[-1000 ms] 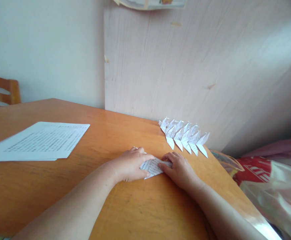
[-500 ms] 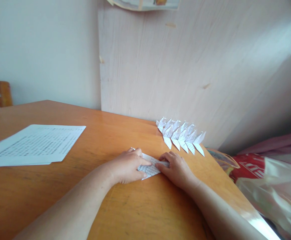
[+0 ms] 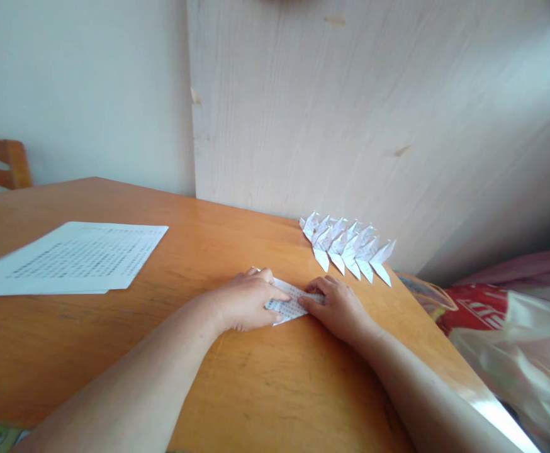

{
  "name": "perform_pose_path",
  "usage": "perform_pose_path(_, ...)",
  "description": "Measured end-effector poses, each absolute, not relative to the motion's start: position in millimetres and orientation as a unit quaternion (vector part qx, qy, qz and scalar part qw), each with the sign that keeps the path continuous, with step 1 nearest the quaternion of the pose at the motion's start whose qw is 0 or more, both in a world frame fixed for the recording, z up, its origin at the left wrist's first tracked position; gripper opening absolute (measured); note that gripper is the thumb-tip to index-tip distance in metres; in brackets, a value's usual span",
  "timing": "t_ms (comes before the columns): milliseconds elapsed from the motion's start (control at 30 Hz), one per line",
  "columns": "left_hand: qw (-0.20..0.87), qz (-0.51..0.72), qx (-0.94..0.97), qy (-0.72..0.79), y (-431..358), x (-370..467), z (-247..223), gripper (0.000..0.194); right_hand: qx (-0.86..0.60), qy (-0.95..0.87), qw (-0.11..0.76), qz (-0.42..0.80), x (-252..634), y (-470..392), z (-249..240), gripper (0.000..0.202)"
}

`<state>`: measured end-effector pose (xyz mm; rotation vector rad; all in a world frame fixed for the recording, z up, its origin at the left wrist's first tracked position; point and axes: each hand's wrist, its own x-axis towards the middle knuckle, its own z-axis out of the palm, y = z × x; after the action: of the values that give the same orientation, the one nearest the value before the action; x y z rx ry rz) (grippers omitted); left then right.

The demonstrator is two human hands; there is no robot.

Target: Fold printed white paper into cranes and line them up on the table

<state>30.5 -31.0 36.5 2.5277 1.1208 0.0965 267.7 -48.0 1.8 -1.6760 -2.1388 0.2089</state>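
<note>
A folded piece of printed paper [image 3: 288,308] lies on the wooden table between my hands, narrowing toward its right end. My left hand [image 3: 251,299] grips its left part, index finger laid across the top and thumb near the lower edge. At the right end, my right hand [image 3: 334,305] has its thumb on top of the paper and its other fingers curled against the far side. Both hands hide parts of the paper's ends. Beyond my right hand stand folded paper pieces [image 3: 350,248] with pointed tips, tucked close together in rows.
A stack of printed sheets [image 3: 90,258] lies on the left of the table [image 3: 237,390]. A pale board [image 3: 279,126] rises behind the table's back edge. Past the right edge are a red bag [image 3: 477,305] and a whitish plastic bag [image 3: 525,352]. A wooden chair [image 3: 17,163] stands far left.
The camera view has tilted down slightly, so everything sits a little higher and to the right. Both hands keep about the same hold on the folded paper.
</note>
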Motion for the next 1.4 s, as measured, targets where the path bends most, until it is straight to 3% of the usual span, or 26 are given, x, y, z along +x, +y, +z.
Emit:
perform_pose_path(467, 0.190, 0.046, 0.898, 0.395, -30.4, 29.5, 34.3, 0.040, -0.605, -0.766, 0.205, 0.078, 265.7, -48.3, 3.2, 0.022)
perform_pose_path(700, 0.182, 0.044, 0.899, 0.395, -30.2, 29.8, 35.0, 0.042, -0.602, -0.743, 0.272, 0.106, 279.4, -46.3, 9.6, 0.029)
perform_pose_path(867, 0.180, 0.046, 0.903, 0.388, -30.9, 29.6, 36.6, 0.041, -0.605, -0.736, 0.300, 0.037, 288.4, -65.5, 34.0, 0.036)
perform_pose_path(1200, 0.161, 0.056, 0.909, 0.380, -31.4, 29.9, 34.6, 0.032, -0.490, -0.868, 0.059, 0.052, 260.1, -120.7, 55.8, 0.058)
perform_pose_path(1400, 0.153, 0.051, 0.909, 0.385, -30.5, 31.0, 34.5, 0.038, -0.507, -0.861, 0.008, 0.047, 257.0, -123.3, 55.4, 0.065)
